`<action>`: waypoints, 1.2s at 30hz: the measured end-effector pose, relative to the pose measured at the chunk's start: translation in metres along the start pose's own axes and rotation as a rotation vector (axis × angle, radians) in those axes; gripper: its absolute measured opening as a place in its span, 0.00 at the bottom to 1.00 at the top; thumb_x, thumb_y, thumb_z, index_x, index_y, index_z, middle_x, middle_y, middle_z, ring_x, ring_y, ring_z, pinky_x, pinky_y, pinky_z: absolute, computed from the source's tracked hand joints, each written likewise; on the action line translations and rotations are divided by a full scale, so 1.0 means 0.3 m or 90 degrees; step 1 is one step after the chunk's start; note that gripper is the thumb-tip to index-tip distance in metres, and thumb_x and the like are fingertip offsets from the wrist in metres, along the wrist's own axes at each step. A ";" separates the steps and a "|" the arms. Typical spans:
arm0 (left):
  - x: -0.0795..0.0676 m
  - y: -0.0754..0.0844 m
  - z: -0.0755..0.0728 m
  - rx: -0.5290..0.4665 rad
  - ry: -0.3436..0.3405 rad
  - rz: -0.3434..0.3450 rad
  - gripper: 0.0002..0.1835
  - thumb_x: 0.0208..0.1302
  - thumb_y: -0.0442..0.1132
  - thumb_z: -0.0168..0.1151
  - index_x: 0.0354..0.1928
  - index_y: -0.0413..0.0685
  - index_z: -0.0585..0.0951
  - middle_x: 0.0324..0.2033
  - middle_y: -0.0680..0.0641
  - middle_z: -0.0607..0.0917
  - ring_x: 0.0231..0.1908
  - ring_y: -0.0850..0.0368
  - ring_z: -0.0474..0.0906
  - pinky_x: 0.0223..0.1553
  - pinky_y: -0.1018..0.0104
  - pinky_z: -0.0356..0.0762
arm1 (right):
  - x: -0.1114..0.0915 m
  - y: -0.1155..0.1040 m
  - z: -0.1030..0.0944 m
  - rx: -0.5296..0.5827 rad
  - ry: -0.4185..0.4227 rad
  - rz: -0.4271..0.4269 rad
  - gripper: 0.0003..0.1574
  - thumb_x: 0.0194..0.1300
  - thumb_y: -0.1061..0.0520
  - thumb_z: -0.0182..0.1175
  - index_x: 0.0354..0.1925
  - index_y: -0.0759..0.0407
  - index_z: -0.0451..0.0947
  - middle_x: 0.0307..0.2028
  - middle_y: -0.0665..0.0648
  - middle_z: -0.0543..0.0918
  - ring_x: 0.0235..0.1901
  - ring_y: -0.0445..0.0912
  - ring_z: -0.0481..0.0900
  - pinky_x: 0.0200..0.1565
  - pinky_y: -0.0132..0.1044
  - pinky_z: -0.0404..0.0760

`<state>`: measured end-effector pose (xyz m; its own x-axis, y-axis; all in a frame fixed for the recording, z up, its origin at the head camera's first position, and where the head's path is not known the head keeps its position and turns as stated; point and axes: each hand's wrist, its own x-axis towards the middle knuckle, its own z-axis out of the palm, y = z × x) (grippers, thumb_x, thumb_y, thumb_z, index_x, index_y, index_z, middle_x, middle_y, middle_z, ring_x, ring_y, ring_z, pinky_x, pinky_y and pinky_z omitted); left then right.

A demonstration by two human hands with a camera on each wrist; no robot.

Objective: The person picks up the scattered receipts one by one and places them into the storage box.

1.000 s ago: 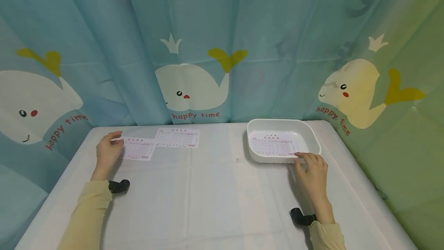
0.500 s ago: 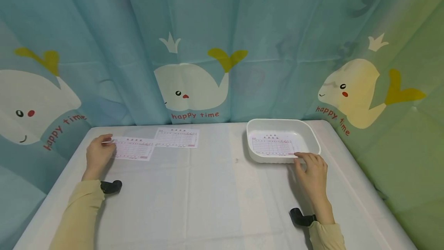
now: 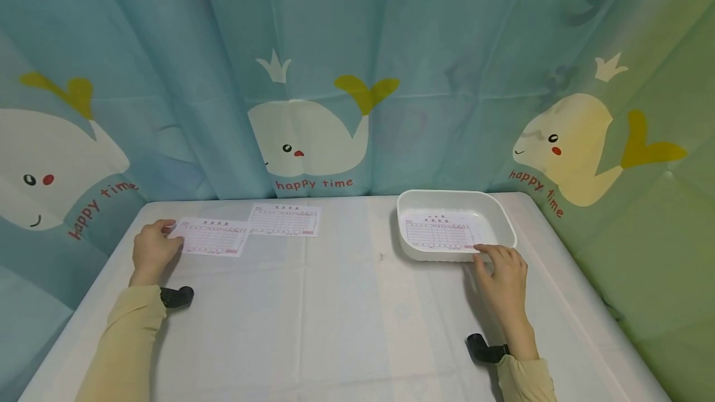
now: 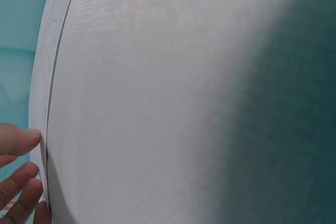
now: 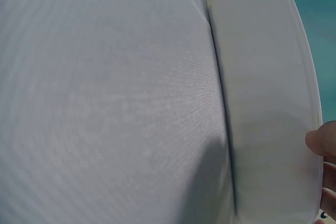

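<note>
In the head view, my left hand [image 3: 153, 250] is at the left end of a printed paper slip [image 3: 212, 239]. Thumb and fingertips are apart there, touching or nearly touching the slip's edge. The left wrist view shows the same slip [image 4: 44, 61] edge-on, the thumb tip against it and the fingers loosely bent. A second slip [image 3: 285, 221] lies just to its right. My right hand [image 3: 505, 275] grips the near rim of a white tray [image 3: 497, 213], thumb on the outer wall in the right wrist view. A printed slip [image 3: 438, 234] lies inside the tray.
A white cloth covers the table [image 3: 335, 315]. Behind it hangs a blue-green curtain [image 3: 447, 79] with whale prints, meeting the table's back edge. A green curtain section [image 3: 659, 253] borders the right side. Black wrist-worn devices [image 3: 177, 297] are on both wrists.
My left hand has slid left, uncovering the slip's left end, and now sits beside that edge. The slip itself has hardly moved. My right hand and the tray stay in place.
</note>
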<state>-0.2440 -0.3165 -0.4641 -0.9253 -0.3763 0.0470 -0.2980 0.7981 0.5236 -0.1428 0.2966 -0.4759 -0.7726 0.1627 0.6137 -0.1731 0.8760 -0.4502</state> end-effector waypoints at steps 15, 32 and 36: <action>-0.009 0.009 0.005 -0.027 0.013 0.001 0.21 0.60 0.28 0.56 0.55 0.25 0.71 0.50 0.23 0.71 0.53 0.28 0.63 0.54 0.36 0.60 | 0.002 0.003 -0.001 0.003 -0.001 0.003 0.10 0.56 0.67 0.63 0.40 0.67 0.82 0.40 0.69 0.84 0.47 0.63 0.72 0.55 0.61 0.60; 0.001 -0.026 0.001 -0.102 -0.042 -0.026 0.20 0.63 0.26 0.52 0.58 0.30 0.74 0.56 0.27 0.73 0.51 0.36 0.69 0.42 0.56 0.73 | -0.001 0.007 0.005 0.000 0.004 -0.007 0.10 0.56 0.66 0.63 0.40 0.67 0.82 0.39 0.69 0.84 0.46 0.63 0.72 0.55 0.61 0.61; -0.009 -0.030 -0.009 -0.130 -0.053 -0.053 0.21 0.65 0.28 0.51 0.60 0.31 0.73 0.58 0.27 0.72 0.51 0.37 0.69 0.34 0.71 0.67 | -0.002 0.005 0.004 0.002 0.006 -0.010 0.10 0.56 0.67 0.63 0.39 0.67 0.82 0.39 0.69 0.84 0.46 0.63 0.72 0.55 0.62 0.61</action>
<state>-0.2383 -0.3241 -0.4665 -0.9182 -0.3899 -0.0703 -0.3289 0.6510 0.6841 -0.1434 0.2973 -0.4775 -0.7636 0.1529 0.6273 -0.1874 0.8772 -0.4420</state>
